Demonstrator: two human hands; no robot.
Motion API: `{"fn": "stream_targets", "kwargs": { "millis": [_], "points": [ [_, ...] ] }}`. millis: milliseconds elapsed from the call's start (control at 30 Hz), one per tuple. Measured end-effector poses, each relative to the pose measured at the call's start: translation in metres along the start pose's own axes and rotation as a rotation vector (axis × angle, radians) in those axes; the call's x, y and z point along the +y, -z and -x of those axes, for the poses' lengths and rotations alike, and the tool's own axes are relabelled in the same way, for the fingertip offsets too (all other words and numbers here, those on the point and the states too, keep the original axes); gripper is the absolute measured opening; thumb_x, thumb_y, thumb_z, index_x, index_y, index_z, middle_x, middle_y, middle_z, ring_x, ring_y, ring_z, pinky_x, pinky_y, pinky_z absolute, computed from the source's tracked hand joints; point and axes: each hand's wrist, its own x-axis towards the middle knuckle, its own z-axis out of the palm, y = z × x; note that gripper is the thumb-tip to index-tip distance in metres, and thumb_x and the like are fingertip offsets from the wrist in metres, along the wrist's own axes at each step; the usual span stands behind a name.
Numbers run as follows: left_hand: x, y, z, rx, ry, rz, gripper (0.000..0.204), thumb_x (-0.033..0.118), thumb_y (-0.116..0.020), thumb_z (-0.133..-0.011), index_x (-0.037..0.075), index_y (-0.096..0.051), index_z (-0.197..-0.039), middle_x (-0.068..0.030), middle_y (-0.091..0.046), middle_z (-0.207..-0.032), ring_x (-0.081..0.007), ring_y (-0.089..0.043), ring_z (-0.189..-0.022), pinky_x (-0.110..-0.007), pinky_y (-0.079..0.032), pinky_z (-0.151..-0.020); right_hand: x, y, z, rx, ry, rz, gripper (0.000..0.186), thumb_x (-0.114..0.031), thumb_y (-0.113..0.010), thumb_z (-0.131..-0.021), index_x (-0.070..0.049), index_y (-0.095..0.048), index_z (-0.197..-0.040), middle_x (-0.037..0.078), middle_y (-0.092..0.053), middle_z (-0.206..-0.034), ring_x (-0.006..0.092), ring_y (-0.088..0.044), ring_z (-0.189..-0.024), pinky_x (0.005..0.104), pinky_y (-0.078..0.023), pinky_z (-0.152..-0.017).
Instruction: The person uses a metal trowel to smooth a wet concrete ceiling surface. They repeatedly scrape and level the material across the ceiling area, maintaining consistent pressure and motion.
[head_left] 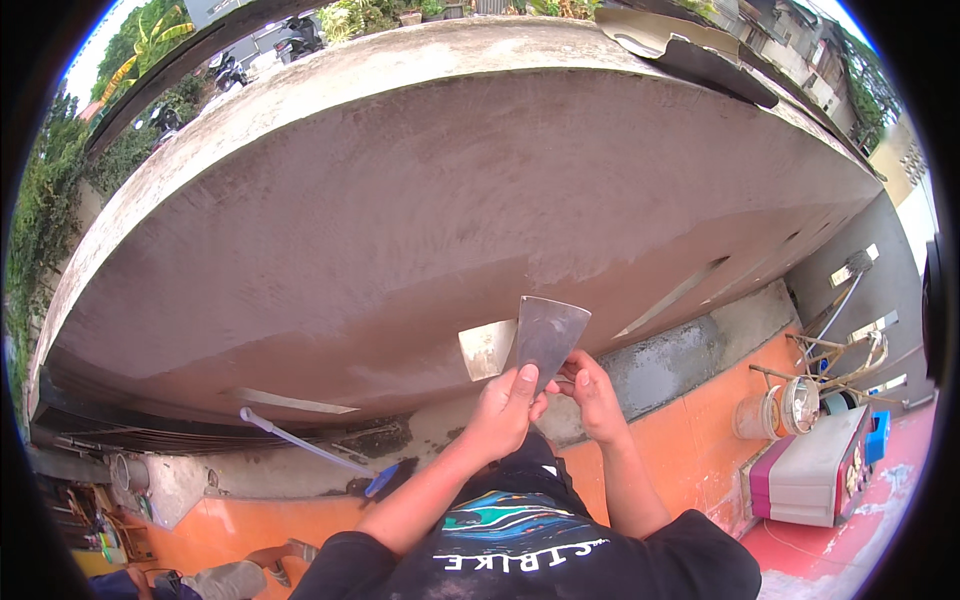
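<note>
In front of my chest, my left hand point(507, 408) is closed on a putty knife point(552, 332) with a wide, flared grey blade pointing up and away from me. Its thumb presses on the lower part of the blade; the handle is hidden by my fingers. My right hand point(596, 398) is just to the right, its fingers curled together near the blade's lower corner. Whether they pinch anything is too small to see. Beyond the blade stands a plastered grey-brown wall point(420, 190), with a pale rectangular opening point(485, 350) just left of the knife.
A long-handled tool with a blue head point(382, 480) leans at lower left. Buckets point(798, 405) and a white-and-purple box point(805, 472) stand on the right. Wet grey mortar point(665, 365) lies along the wall's foot. Another person's leg point(230, 580) shows at lower left.
</note>
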Motion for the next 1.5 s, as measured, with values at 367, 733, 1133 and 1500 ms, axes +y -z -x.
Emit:
{"fn": "stream_targets", "kwargs": {
  "millis": [367,733,1133,1500],
  "points": [
    [-0.006,-0.029,0.005,0.294,-0.070,-0.057,0.031,0.026,-0.041,-0.104,0.001,-0.056,-0.094,-0.0017,-0.056,-0.075,-0.0109,-0.052,-0.065,-0.028,-0.044,-0.061,-0.028,-0.008,-0.047,-0.309,-0.194,-0.218,0.054,-0.043,-0.033,-0.104,0.004,-0.056,-0.117,0.014,-0.067,-0.102,0.0181,-0.064,-0.089,0.0206,-0.050,-0.056],
    [-0.018,-0.068,-0.029,0.593,-0.148,-0.110,0.042,0.033,-0.043,-0.104,0.000,-0.056,-0.082,-0.0007,-0.050,-0.060,-0.0092,-0.049,-0.056,-0.028,-0.040,-0.053,-0.029,0.003,-0.078,-0.289,0.025,-0.169,0.049,-0.040,-0.036,-0.105,0.003,-0.057,-0.098,0.005,-0.057,-0.065,0.0165,-0.061,-0.071,0.0321,-0.052,-0.071],
    [-0.025,-0.094,-0.033,0.692,-0.116,-0.040,0.043,0.035,-0.038,-0.105,0.002,-0.053,-0.083,0.0032,-0.047,-0.059,-0.0063,-0.044,-0.054,-0.024,-0.037,-0.051,-0.032,0.011,-0.075,-0.329,-0.032,-0.182,0.045,-0.037,-0.039,-0.105,0.001,-0.058,-0.089,0.002,-0.055,-0.060,0.0112,-0.057,-0.061,0.0283,-0.051,-0.064],
    [-0.024,-0.096,-0.038,0.711,-0.199,0.018,0.045,0.033,-0.042,-0.104,-0.002,-0.058,-0.082,-0.0040,-0.054,-0.062,-0.0117,-0.052,-0.060,-0.030,-0.043,-0.057,-0.035,0.014,-0.078,-0.341,-0.005,-0.181,0.044,-0.038,-0.040,-0.104,-0.001,-0.058,-0.087,0.003,-0.056,-0.061,0.0116,-0.058,-0.060,0.0284,-0.052,-0.065]
  ]
}}
